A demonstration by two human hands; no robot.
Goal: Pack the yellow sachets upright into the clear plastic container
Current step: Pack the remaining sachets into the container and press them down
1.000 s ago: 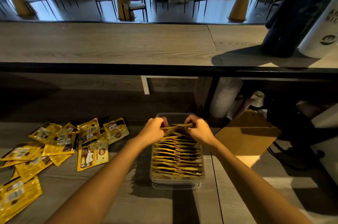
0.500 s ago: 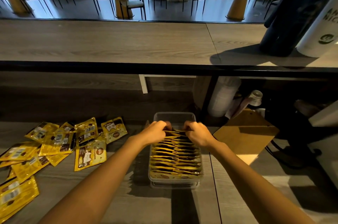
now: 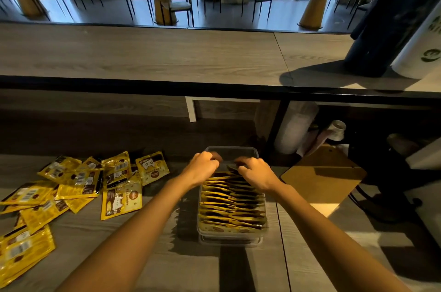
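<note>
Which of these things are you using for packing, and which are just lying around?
For the job: clear box, packed sachets, loose sachets, left hand, right hand.
Just lying about: brown board, paper cup, white roll.

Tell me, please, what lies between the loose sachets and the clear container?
In the head view, only bare tabletop, crossed by the left forearm, separates the loose sachets from the container.

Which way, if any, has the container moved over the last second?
No. The container sits at the same gap from the table seam on its right, and its far rim lines up with the brown board as before.
</note>
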